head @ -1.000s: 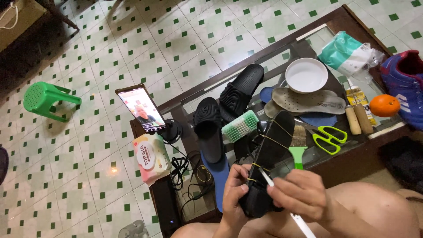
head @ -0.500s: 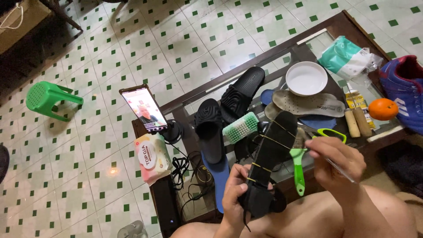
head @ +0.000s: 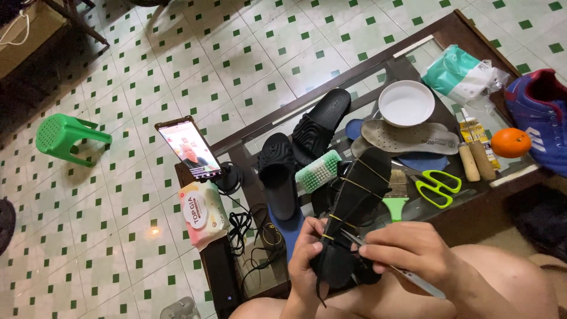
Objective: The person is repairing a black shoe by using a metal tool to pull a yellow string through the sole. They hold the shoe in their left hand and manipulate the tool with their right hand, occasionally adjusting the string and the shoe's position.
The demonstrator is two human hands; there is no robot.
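My left hand [head: 304,263] grips the heel end of a black sandal [head: 351,207] that has several thin yellowish bands wound across its sole. The sandal points up and away over the glass table [head: 425,56]. My right hand [head: 407,251] holds a thin silver tool [head: 413,279] and presses its tip against the sandal near the heel. My bare knee lies under the right hand.
On the table lie two black slides [head: 298,150], a green scrub brush [head: 319,169], a white bowl [head: 406,103], a grey insole [head: 410,137], green scissors [head: 438,188], an orange [head: 511,142], a blue sneaker [head: 540,115] and a phone [head: 189,149] on a stand. A green stool [head: 62,136] stands on the tiled floor.
My right hand swung out to the right, away from the sandal, then came back to its heel end with the silver tool. The left hand kept its grip.
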